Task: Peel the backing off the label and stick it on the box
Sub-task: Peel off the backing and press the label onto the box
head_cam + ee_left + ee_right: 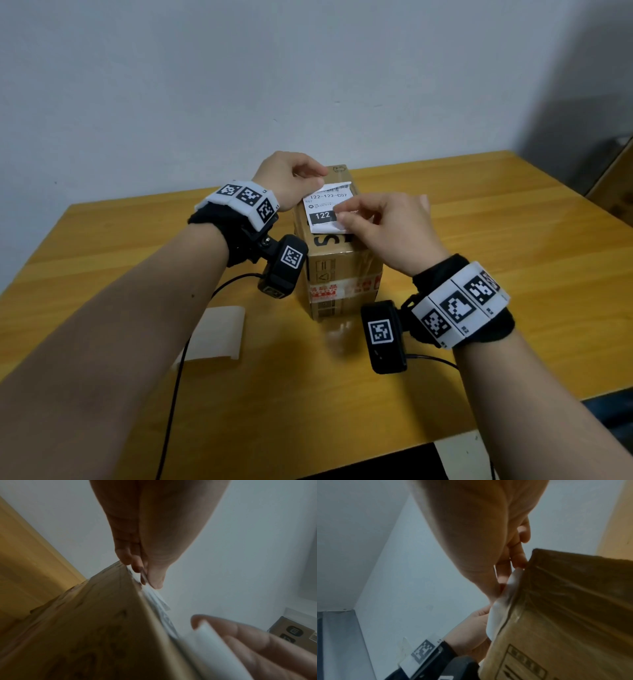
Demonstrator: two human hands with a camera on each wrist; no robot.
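Observation:
A brown cardboard box (339, 270) stands upright in the middle of the wooden table (479, 240). A white printed label (325, 205) reading "122" lies across the box's top. My left hand (320, 175) pinches the label's far left corner. My right hand (346, 219) pinches its near right edge. The left wrist view shows my left fingertips (150, 580) on the label (159, 601) at the top edge of the box (102, 628). In the right wrist view, my right hand (505, 574) holds the label (496, 615) against the box (573, 615). How much of the label touches the box is unclear.
A curled off-white backing sheet (219, 332) lies on the table to the left of the box, near me. Black cables (171, 394) trail across the front of the table. Another cardboard box (613, 178) sits beyond the table's right edge. A wall is close behind.

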